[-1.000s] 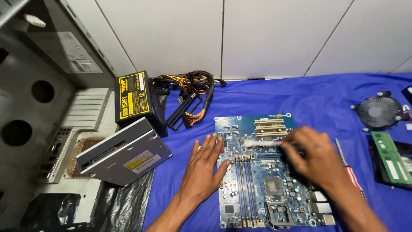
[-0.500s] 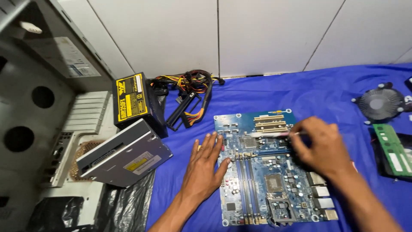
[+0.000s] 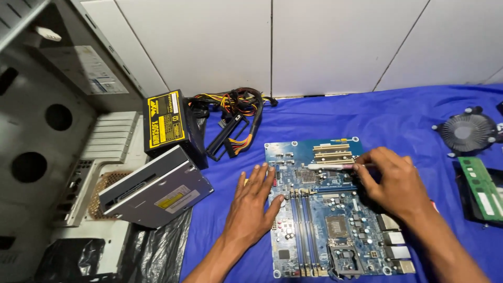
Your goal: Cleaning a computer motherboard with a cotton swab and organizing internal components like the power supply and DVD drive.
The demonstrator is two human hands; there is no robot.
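A blue motherboard [image 3: 335, 230] lies flat on a blue cloth [image 3: 398, 120]. My left hand [image 3: 254, 207] rests open and flat at the board's left edge, fingertips touching it. My right hand [image 3: 395, 186] is over the board's upper right part, fingers pinched on a thin grey pen-like tool [image 3: 332, 166]. The tool lies nearly level and points left, just below the cream expansion slots [image 3: 332, 152] and above a small metal heatsink [image 3: 308, 176].
A black and yellow power supply [image 3: 167, 123] with a cable bundle [image 3: 233, 118] stands at the back left. A grey optical drive [image 3: 157, 191] leans on an open computer case [image 3: 57, 152]. A round cooler fan [image 3: 468, 131] and a green memory stick [image 3: 482, 188] lie at the right.
My right hand has shifted up and to the right on the board, and the thin tool now shows clearly, pointing left. My left hand has stayed in place.
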